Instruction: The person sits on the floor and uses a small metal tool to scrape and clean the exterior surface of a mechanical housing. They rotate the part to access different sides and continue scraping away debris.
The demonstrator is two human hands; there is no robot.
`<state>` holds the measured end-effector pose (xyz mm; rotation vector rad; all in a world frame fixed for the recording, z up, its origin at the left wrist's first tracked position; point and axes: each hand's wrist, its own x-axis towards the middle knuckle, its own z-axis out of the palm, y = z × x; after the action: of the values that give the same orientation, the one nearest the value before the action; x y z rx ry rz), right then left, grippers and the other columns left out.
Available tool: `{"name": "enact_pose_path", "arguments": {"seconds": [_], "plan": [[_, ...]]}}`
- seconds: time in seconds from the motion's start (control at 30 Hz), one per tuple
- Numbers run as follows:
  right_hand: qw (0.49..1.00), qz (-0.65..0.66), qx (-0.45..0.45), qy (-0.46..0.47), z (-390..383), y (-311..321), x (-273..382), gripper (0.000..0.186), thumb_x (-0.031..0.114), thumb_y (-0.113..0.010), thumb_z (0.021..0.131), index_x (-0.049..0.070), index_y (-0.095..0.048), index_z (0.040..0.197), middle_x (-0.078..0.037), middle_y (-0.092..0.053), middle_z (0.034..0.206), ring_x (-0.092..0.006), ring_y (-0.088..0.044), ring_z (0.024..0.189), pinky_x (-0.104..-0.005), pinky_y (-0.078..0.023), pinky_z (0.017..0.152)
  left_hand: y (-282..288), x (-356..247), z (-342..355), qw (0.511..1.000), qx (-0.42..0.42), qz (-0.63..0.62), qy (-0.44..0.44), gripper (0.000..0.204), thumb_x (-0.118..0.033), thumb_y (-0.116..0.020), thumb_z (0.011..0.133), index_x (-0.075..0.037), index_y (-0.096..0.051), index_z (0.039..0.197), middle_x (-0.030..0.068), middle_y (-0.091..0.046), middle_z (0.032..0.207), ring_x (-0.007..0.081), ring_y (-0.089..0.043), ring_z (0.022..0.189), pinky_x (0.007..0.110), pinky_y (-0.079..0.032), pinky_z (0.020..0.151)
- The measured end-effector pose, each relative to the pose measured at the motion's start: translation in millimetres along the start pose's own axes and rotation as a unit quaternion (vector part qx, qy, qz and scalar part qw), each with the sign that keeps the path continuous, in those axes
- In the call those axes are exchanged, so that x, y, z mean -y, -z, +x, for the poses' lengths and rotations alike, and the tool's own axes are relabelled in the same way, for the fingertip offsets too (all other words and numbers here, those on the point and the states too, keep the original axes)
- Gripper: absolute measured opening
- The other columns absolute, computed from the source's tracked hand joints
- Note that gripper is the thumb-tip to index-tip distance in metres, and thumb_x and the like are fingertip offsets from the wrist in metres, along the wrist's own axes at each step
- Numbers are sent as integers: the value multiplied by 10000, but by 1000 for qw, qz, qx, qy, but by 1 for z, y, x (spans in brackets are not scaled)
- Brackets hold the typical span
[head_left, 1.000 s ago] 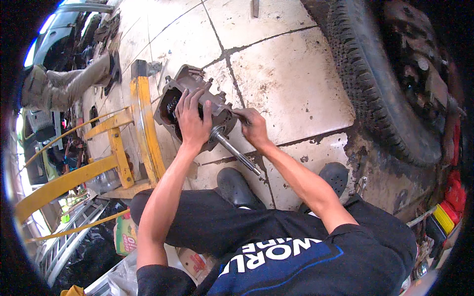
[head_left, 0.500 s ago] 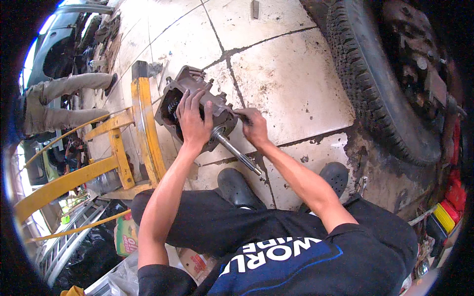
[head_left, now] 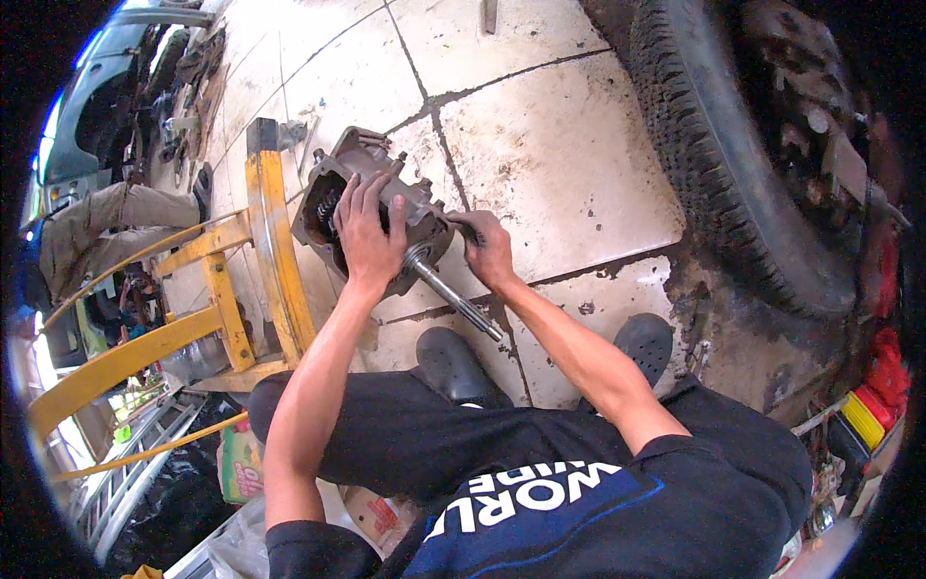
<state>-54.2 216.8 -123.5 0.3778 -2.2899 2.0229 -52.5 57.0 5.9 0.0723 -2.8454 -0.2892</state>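
Note:
A dark metal gearbox housing (head_left: 417, 198) lies tilted on the tiled floor in front of me, its wide opening facing left. Out of its near end sticks a bright splined shaft (head_left: 458, 301), pointing toward my feet. My left hand (head_left: 370, 236) rests on the housing beside the opening, fingers stretched over the casing and thumb apart. At the right edge of the housing, my right hand (head_left: 488, 249) is closed with its fingertips pinched together against the metal. Whatever those fingers hold is too small and hidden to make out.
A yellow metal frame with a black tip (head_left: 275, 227) stands close on the left. A large tyre (head_left: 709, 164) is at the right. Another person's legs (head_left: 121, 217) show at the far left. My dark clogs (head_left: 453, 365) are just below the shaft.
The whole view has shifted slightly. My right hand has turned a little at the housing's edge, while my left stays in place. The other person's legs have moved closer together.

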Motion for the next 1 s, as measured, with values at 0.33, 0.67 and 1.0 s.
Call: {"name": "enact_pose_path", "arguments": {"seconds": [0.33, 0.67, 1.0], "plan": [[999, 38, 14, 11, 2, -9, 6, 242, -72, -656, 844, 45, -724, 1044, -153, -706, 964, -318, -672, 893, -390, -525, 785, 3, 2, -5, 1000, 5, 7, 2, 388, -288, -569, 992, -61, -598, 1306, 121, -600, 1348, 363, -442, 1366, 487, -289, 1138], [998, 57, 0, -10, 8, -12, 17, 266, -61, -668, 828, 81, -725, 1046, -118, -682, 985, -321, -608, 949, -407, -470, 862, 4, 3, -5, 1000, -6, 10, -5, 379, -274, -572, 995, -64, -589, 1310, 118, -605, 1333, 364, -436, 1371, 489, -288, 1138], [1000, -5, 14, -12, 5, -1, -2, 208, -17, -688, 873, 53, -721, 1066, -133, -667, 999, -317, -610, 946, -383, -477, 886, 0, -1, 1, 1000, -1, -2, -6, 394, -285, -559, 1001, -60, -578, 1323, 131, -589, 1353, 361, -433, 1375, 491, -282, 1142]]}}
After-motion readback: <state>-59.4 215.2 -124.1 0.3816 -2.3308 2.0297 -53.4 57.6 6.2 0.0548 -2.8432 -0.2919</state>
